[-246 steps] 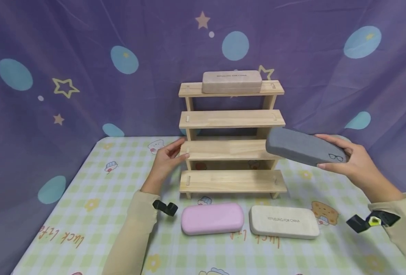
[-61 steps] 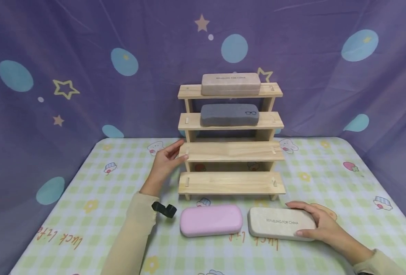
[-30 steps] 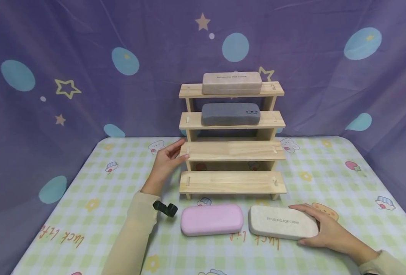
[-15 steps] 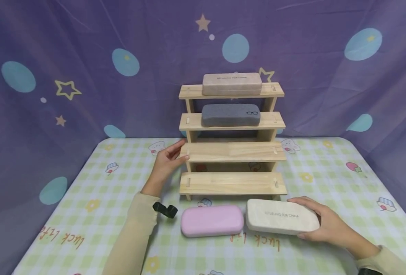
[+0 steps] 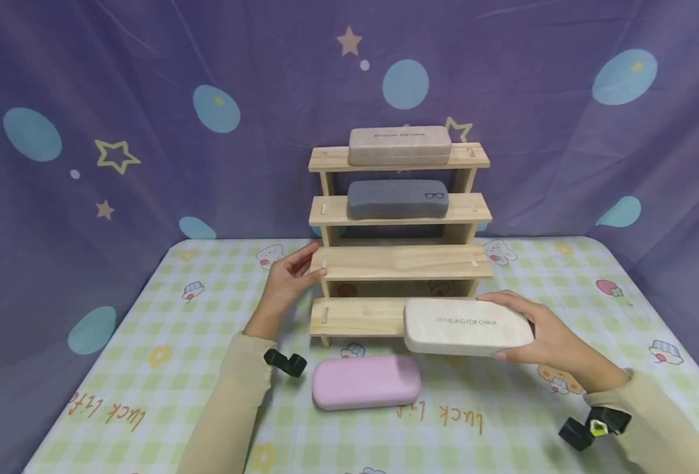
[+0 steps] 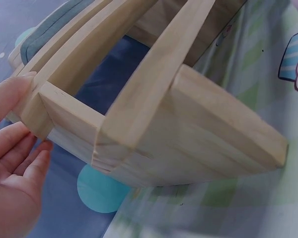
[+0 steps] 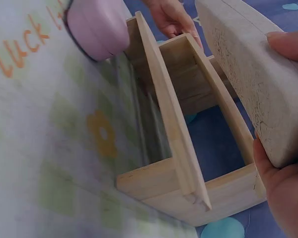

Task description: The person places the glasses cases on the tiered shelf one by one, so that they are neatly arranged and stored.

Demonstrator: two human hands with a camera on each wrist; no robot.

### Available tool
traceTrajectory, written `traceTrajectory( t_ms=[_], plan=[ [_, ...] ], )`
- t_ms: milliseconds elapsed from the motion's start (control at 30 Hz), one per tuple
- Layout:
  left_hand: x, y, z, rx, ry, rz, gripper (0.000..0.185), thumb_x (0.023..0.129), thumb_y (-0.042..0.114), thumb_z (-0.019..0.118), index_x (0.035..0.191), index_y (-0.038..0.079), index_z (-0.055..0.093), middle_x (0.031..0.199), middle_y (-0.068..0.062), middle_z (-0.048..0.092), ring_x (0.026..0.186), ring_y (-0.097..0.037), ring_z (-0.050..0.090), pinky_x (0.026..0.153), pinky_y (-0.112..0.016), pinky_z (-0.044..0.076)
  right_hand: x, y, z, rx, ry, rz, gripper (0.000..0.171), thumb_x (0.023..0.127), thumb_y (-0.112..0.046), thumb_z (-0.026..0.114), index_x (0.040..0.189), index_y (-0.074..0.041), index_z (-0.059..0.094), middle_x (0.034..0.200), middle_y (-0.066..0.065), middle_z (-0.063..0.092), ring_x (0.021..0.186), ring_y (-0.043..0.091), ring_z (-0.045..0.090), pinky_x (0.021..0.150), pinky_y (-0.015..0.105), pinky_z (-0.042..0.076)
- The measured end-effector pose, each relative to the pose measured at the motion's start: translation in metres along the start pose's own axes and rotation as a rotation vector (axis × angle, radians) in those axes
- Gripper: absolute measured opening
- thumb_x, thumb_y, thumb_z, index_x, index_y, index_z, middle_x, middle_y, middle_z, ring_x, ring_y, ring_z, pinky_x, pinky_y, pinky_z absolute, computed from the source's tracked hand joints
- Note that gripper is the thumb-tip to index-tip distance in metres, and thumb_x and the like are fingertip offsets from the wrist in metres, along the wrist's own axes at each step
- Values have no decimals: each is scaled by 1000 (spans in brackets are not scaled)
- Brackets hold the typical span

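Note:
My right hand [image 5: 542, 332] grips the right end of a cream glasses case [image 5: 466, 327] lettered "REFUELING FOR CHINA". Raised off the table, the case overlaps the bottom step of a wooden display rack [image 5: 399, 262] in the head view. In the right wrist view, thumb and fingers lie on opposite sides of the cream case [image 7: 258, 64]. My left hand [image 5: 284, 286] pinches the left end of the rack's second step from the bottom; the left wrist view has the thumb [image 6: 12, 94] on the board's end and the other fingers below. A pink glasses case [image 5: 366, 382] lies before the rack.
On the top step sits a beige glasses case [image 5: 399, 146], and a grey-blue one [image 5: 397, 199] rests a step lower. The rack stands on a green checked tablecloth [image 5: 148, 401], with a purple patterned curtain [image 5: 290, 59] behind it.
The grey-blue case, in my right hand earliest, now sits on the rack's second step from the top. My right hand has since lifted the cream case off the tablecloth, up and leftward. The left hand stays put.

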State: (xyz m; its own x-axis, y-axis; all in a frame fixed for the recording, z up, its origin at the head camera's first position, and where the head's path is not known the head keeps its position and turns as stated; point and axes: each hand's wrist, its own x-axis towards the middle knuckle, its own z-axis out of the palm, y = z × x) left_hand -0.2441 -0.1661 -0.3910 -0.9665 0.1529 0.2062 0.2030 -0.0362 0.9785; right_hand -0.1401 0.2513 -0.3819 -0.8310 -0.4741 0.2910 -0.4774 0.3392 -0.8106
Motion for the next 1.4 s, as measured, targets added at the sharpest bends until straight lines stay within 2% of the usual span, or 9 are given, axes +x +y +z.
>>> traceTrajectory(
  t_ms=[133, 233, 567, 767, 867, 1067, 1167, 1267, 1400],
  plan=[
    [0, 0, 1, -7, -1, -5, 56, 83, -6, 67, 135, -7, 45, 142, -20, 43, 131, -27, 42, 107, -30, 37, 17, 1, -3, 50, -8, -10, 76, 63, 5, 80, 133, -1, 49, 122, -9, 54, 95, 7, 53, 73, 18, 47],
    [0, 0, 1, -6, -2, -7, 56, 83, -6, 66, 135, -7, 45, 143, -20, 42, 131, -27, 41, 107, -28, 37, 31, 0, -5, 31, -2, 0, 75, 63, 3, 80, 133, -5, 51, 123, -10, 55, 97, 7, 53, 76, 18, 45],
    [-2, 1, 0, -2, 3, -9, 56, 83, -6, 67, 135, -7, 46, 142, -19, 43, 131, -27, 42, 109, -36, 35, 77, -9, -11, 46, -18, 47, 74, 68, 0, 78, 135, -5, 49, 119, -4, 57, 97, 11, 55, 78, 20, 49],
    [-1, 2, -1, 10, -4, 1, 56, 83, -5, 66, 135, -7, 45, 142, -19, 43, 131, -27, 42, 110, -33, 34, 94, -13, -9, 49, -28, 130, 73, 71, -5, 79, 137, -9, 48, 121, 10, 55, 96, 18, 55, 76, 25, 50],
    [-1, 2, -1, 10, -3, -3, 56, 83, -5, 66, 135, -7, 45, 142, -18, 43, 131, -27, 42, 110, -32, 34, 101, -12, -7, 37, -33, 158, 73, 71, -7, 78, 137, -12, 48, 122, 11, 55, 96, 21, 55, 76, 27, 51],
    [-1, 2, 0, 16, -1, -4, 56, 83, -5, 67, 135, -6, 46, 142, -18, 44, 131, -26, 42, 110, -32, 35, 119, -10, -5, 60, -38, 128, 72, 70, -2, 76, 136, -8, 48, 118, 12, 56, 92, 20, 57, 75, 26, 51],
    [-1, 3, 0, 14, 0, -1, 56, 83, -5, 67, 135, -6, 46, 142, -18, 44, 131, -26, 42, 110, -31, 35, 126, -10, -4, 68, -39, 153, 72, 70, -5, 78, 136, -11, 49, 118, 11, 57, 91, 20, 58, 74, 26, 51],
    [0, 2, 0, 13, 1, -5, 56, 83, -6, 66, 135, -7, 46, 142, -18, 44, 131, -26, 41, 110, -32, 35, 132, -9, -2, 68, -60, 191, 75, 70, -8, 79, 138, -14, 47, 123, 11, 55, 94, 24, 58, 79, 31, 51],
    [0, 2, 0, 11, 5, -9, 56, 83, -6, 66, 135, -7, 46, 142, -18, 44, 131, -26, 42, 110, -33, 35, 136, -9, 0, 47, -87, 207, 76, 72, -12, 79, 140, -14, 44, 142, 11, 42, 114, 29, 50, 95, 45, 44]
  ],
)
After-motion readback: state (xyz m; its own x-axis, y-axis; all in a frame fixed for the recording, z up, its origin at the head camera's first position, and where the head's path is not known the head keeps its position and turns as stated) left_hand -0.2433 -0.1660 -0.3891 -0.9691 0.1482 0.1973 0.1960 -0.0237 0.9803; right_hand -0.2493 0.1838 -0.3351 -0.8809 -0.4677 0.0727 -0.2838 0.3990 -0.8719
